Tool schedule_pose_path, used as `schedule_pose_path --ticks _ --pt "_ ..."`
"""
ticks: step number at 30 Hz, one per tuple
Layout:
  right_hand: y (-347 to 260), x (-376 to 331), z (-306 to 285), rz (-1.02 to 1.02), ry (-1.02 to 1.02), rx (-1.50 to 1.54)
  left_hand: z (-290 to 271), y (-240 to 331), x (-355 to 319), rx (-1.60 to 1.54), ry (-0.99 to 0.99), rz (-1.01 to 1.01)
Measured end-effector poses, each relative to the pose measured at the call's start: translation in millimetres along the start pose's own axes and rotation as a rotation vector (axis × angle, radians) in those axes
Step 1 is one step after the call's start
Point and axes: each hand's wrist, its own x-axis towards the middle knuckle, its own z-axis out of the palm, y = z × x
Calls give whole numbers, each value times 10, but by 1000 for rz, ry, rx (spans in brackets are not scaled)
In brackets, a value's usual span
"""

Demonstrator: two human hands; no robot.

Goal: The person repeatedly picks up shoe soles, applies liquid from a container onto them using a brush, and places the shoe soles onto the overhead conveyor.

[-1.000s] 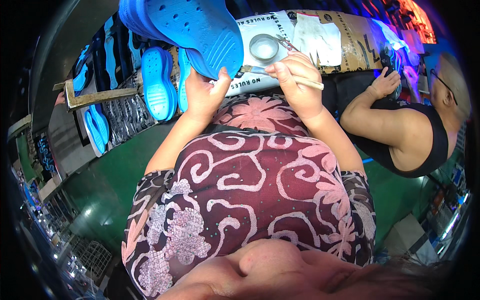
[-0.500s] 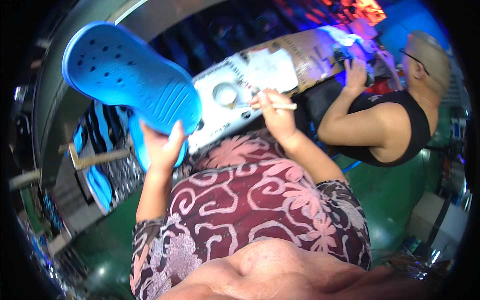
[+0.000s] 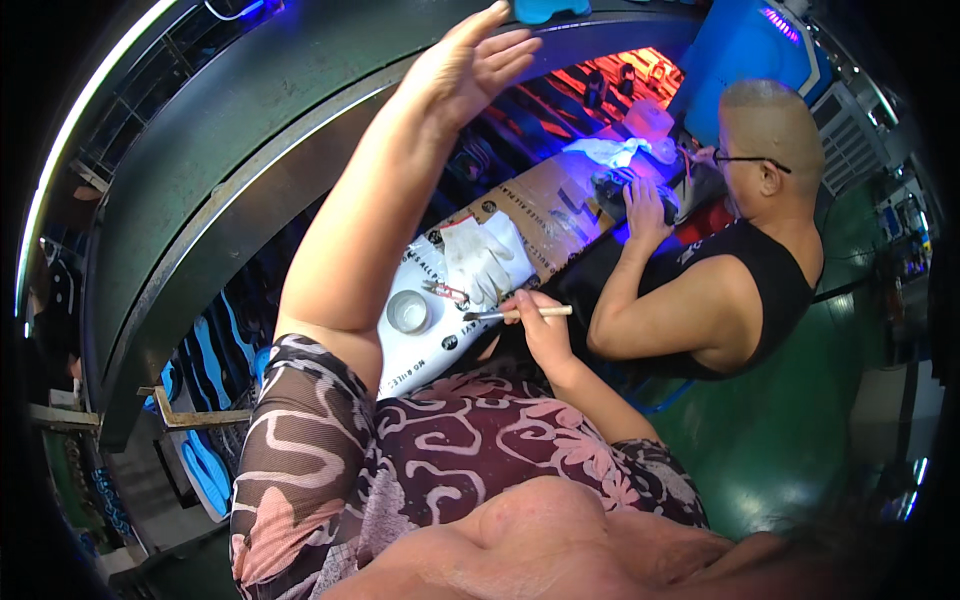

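Note:
My left hand (image 3: 470, 65) is stretched far forward over the dark green belt-like surface. It is open, its fingers apart with nothing in them. Just past its fingertips a blue piece (image 3: 550, 9), probably the clog sole, lies at the top edge, mostly cut off. My right hand (image 3: 541, 325) is closed around a thin brush with a pale wooden handle (image 3: 555, 311); the dark bristles point left. Beside the bristles stands a small round cup (image 3: 408, 313) with whitish contents, on a white printed sheet (image 3: 412, 355). Red-handled snips (image 3: 446, 291) and whitish work gloves (image 3: 475, 255) lie behind it.
The long green surface (image 3: 290, 95) curves across the far left, with a metal edge. Under it are several blue soles (image 3: 205, 470) and a wooden bar (image 3: 205, 417). A co-worker (image 3: 745, 290) in a black top sits close on my right, hands on a dark item.
My left hand has let go of the blue clog sole and reached far forward and up. The view has shifted left; my right hand still holds the brush.

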Motion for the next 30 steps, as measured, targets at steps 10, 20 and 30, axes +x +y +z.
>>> schedule_pose_path --ticks 10,20,30 --pt "177 4 -18 25 -9 83 -1299 -448 -1802 954 127 -131" --pt "242 20 406 174 -187 165 -2787 -693 -5294 1760 1148 -766" --pt "282 102 338 197 -132 18 -2739 -699 -5069 704 1089 -487"
